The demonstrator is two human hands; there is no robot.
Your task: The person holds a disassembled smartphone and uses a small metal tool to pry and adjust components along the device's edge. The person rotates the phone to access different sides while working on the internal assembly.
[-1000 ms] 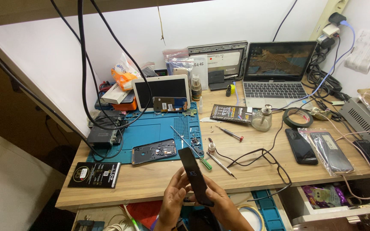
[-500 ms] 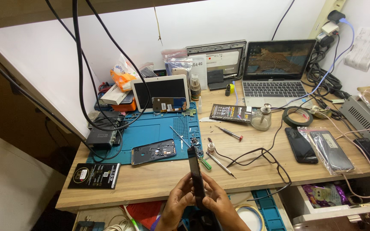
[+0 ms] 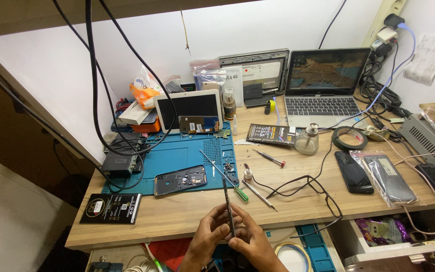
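Observation:
Both my hands hold a thin black phone screen panel [image 3: 227, 204] on edge, just in front of the wooden table's front edge [image 3: 177, 221]. My left hand [image 3: 208, 236] grips its lower left side. My right hand [image 3: 250, 241] pinches its lower right side. An opened phone frame [image 3: 179, 180] lies on the blue work mat [image 3: 177, 156] beyond my hands. A green-handled screwdriver [image 3: 237, 191] and metal tweezers [image 3: 259, 195] lie just past the panel.
A laptop [image 3: 323, 85], a white tablet [image 3: 187, 108], a glass bottle [image 3: 307, 141], a tape roll [image 3: 349, 137], a black phone [image 3: 353, 172], a bagged phone [image 3: 391, 176] and a black box [image 3: 111, 208] rest on the table. Cables [image 3: 96, 75] hang at left. An open drawer [image 3: 388, 242] is at right.
The panel has turned from showing its flat black face to standing edge-on between my hands. My hands have closed in around its lower end.

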